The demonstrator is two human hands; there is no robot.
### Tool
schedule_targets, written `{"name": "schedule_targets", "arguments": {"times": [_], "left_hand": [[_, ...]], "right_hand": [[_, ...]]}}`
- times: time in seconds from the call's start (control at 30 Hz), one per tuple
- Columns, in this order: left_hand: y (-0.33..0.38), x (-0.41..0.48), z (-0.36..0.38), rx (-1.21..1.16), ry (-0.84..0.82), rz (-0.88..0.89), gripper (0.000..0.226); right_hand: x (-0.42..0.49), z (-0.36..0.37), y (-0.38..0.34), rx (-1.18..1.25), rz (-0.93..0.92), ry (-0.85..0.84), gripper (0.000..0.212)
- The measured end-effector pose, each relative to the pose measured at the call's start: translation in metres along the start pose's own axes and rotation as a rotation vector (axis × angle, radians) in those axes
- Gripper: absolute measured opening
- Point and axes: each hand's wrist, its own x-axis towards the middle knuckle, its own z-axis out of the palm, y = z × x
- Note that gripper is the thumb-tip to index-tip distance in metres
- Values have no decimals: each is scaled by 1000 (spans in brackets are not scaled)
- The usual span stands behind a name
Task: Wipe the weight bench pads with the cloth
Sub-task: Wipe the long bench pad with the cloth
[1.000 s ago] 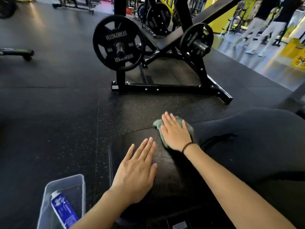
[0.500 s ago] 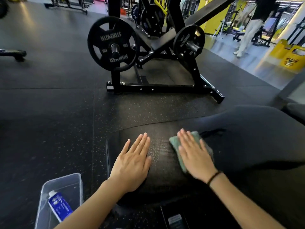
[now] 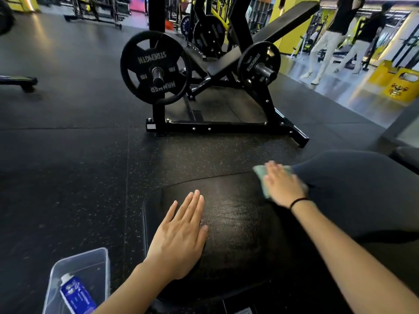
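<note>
Both forearms are bare as far as the lower edge of the view, the left one coming in from 7 o'clock and the right one from 5 o'clock. The left hand (image 3: 179, 241) shows sharply. The right hand (image 3: 283, 186), at 2 o'clock from it, is smeared by blur. A thin black band (image 3: 298, 201) circles the right wrist. At 3 o'clock a leg (image 3: 358, 191) is clad in smooth, snug, dark blue-grey fabric.
</note>
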Motion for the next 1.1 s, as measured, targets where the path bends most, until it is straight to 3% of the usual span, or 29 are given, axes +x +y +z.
{"name": "schedule_targets", "arguments": {"times": [0.03,0.1,0.23,0.3,0.37,0.43,0.5,0.57,0.63,0.77,0.83,0.9,1.03,1.1], "left_hand": [[0,0,0,4,-3,-4,58],[2,0,-2,-18,-14,-16,59],[1,1,-3,-70,-4,0,63],[0,1,-3,-21,-43,13,60],[0,1,-5,-27,-53,8,59],[2,0,-7,-59,-49,8,64],[3,-1,-8,-101,-67,-1,72],[3,0,-9,-90,-83,-4,75],[3,0,-9,-100,-84,-18,76],[3,1,-10,-98,-107,-17,79],[2,1,-11,-114,-112,-14,79],[1,1,-11,-113,-126,-11,79],[2,1,-10,-125,-128,-22,78],[2,0,-11,-127,-125,-20,79]], "right_hand": [[9,-5,16,13,122,-56,53],[12,-2,7,13,122,-86,53],[-63,27,-84,22,-342,-9,59],[-119,28,-86,99,-525,-18,67],[-130,22,-38,95,-446,-9,72],[-103,12,27,-33,-194,-1,72],[-68,-6,69,-55,120,-101,60],[-51,-12,68,-2,244,-113,53],[-57,-3,32,16,188,-97,53],[-149,26,-71,34,-253,24,72],[-171,24,-72,96,-353,-19,74],[-149,18,-32,41,-280,-1,76],[-60,-5,63,-27,230,-65,54],[-40,-11,58,26,348,-100,53]]}}
